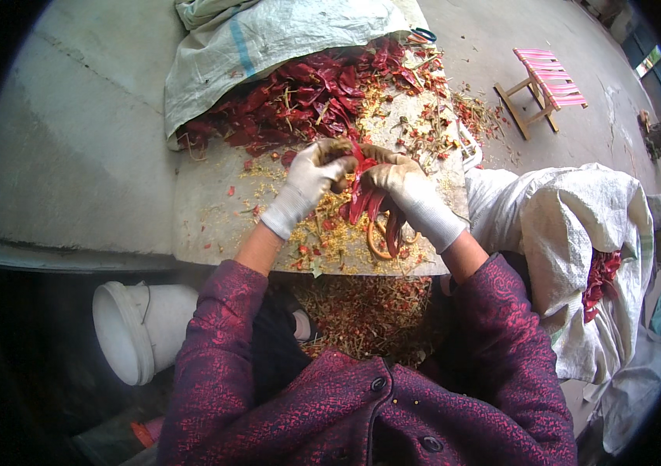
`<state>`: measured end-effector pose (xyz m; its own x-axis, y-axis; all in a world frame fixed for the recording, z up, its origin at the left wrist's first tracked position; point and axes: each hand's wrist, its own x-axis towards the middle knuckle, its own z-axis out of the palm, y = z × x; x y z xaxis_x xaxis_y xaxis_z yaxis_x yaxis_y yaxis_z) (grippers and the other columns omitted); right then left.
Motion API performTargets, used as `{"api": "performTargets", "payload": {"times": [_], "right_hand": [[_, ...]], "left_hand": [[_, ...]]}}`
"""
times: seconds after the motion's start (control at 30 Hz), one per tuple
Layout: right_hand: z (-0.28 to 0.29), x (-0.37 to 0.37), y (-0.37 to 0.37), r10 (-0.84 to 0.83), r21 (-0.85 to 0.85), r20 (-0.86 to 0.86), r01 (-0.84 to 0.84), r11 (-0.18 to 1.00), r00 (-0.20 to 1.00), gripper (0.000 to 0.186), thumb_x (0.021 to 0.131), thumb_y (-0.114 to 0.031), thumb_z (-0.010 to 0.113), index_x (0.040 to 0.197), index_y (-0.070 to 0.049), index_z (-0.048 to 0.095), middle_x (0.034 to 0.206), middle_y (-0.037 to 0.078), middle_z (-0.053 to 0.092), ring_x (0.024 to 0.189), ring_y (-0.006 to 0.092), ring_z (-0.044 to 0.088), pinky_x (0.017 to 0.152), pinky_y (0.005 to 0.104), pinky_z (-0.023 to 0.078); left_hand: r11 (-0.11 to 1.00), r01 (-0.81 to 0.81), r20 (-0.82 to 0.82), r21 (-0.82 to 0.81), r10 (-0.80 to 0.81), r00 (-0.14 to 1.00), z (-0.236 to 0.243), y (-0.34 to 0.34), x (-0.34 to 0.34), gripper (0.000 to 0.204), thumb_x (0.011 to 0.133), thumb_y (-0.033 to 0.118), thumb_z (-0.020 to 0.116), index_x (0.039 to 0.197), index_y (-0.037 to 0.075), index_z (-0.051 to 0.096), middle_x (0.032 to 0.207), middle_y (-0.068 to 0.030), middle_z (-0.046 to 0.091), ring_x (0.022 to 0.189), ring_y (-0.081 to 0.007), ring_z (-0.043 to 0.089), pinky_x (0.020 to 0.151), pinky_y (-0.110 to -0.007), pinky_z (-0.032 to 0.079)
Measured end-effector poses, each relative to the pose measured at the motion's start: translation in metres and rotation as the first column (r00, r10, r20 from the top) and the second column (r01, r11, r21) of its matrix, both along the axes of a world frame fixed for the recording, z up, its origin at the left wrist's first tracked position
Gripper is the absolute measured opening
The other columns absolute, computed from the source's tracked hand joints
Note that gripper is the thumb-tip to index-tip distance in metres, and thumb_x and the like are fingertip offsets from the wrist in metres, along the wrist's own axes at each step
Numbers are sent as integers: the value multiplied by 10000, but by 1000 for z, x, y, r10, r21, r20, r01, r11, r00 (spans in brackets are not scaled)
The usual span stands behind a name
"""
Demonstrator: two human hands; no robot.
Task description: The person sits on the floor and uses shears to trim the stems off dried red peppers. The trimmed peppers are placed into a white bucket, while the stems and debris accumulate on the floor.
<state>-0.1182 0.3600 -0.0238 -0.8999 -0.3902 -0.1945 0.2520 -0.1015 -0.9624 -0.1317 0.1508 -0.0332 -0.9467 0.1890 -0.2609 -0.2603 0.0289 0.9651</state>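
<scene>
Both of my hands wear white gloves with stained fingers and meet over the worktop point(206, 210). Between them are several dried red chili peppers point(359, 200), hanging down from the fingers. My right hand point(404, 180) is closed around the chilies. At their upper end, my left hand point(316, 177) has its fingers pinched together on them. Under my right hand lies an orange ring-shaped handle point(378, 247), partly hidden by the chilies. Just beyond my hands, a heap of dried red chilies point(307, 97) spills from a white woven sack point(284, 37). Yellow seeds and stem bits lie scattered around.
A white bucket point(125, 334) lies tipped at the lower left. On the right stands a white woven sack point(560, 225) with chilies showing at an opening. A folding stool point(548, 81) with pink-striped seat is farther off. Stem debris point(369, 314) covers the floor below the worktop.
</scene>
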Motion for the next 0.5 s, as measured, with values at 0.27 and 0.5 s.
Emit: {"api": "performTargets", "payload": {"times": [0.27, 0.5], "right_hand": [[-17, 0, -3, -119, 42, 48, 117, 992, 992, 173, 886, -106, 605, 1018, -3, 646, 762, -15, 630, 676, 42, 549, 619, 225, 457], [-10, 6, -1, 28, -87, 44, -25, 996, 999, 190, 898, -175, 634, 1007, -31, 692, 762, 15, 666, 577, 78, 557, 541, 233, 450]], "left_hand": [[994, 0, -86, -113, -10, 996, 17, 7, 20, 383, 942, 89, 654, 1287, -43, 554, 1124, -84, 650, 1024, -170, 662, 890, -293, 565], [942, -84, -604, -324, -137, 785, 9, 9, 23, 162, 931, 23, 663, 1083, -16, 700, 1150, -75, 627, 1029, -168, 626, 882, -289, 532]]}}
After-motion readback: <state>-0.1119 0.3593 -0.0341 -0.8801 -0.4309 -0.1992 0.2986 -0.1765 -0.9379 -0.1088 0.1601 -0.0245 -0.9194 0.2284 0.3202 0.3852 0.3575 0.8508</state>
